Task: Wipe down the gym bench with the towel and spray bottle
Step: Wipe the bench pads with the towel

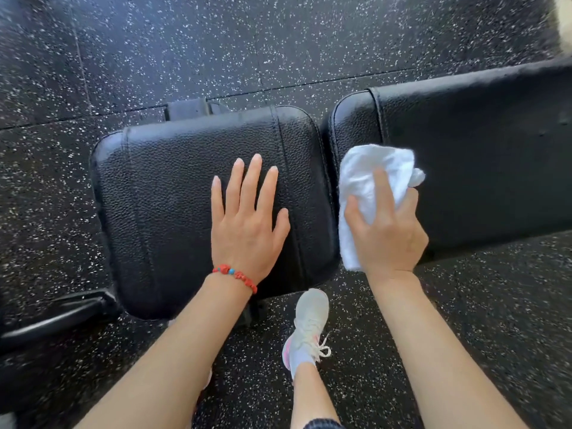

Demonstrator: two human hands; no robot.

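Note:
The black padded gym bench lies across the view in two parts: a seat pad point(161, 196) on the left and a longer back pad point(483, 156) on the right. My left hand point(247, 224), with a red bead bracelet at the wrist, rests flat with straight fingers on the seat pad. A bunched white towel point(368, 174) lies on the near left end of the back pad, by the gap between the pads, and my right hand point(387, 230) grips it. No spray bottle is in view.
Black rubber flooring with white speckles point(278, 41) surrounds the bench. A black metal frame leg point(58, 317) sticks out at the lower left. My foot in a white sneaker point(309, 323) stands just in front of the seat pad.

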